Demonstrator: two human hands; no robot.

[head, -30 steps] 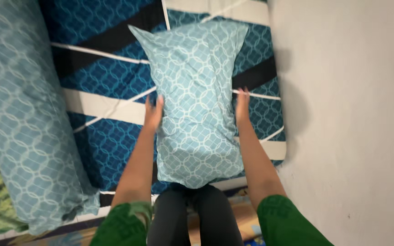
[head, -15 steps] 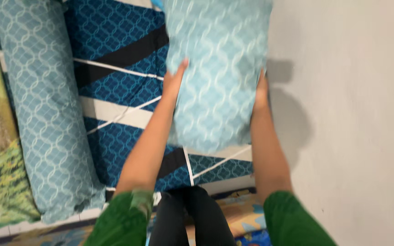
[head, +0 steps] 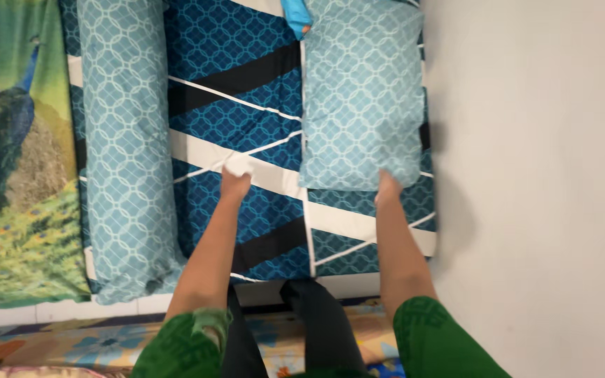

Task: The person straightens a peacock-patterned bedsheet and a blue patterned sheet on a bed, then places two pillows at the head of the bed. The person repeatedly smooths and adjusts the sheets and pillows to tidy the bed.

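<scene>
Both hands apart: right hand at pillow near edge; left hand fisted on sheet.

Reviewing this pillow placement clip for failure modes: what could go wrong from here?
1. The light blue pillow lies close to the mattress edge beside the wall; a nudge from the right hand, at its lower corner, could tip it into that gap.
2. The left hand rests on the patterned sheet, apart from the pillow, so any straightening would likely be one-handed and leave it skewed.
3. Pressing there may wrinkle the sheet.
</scene>
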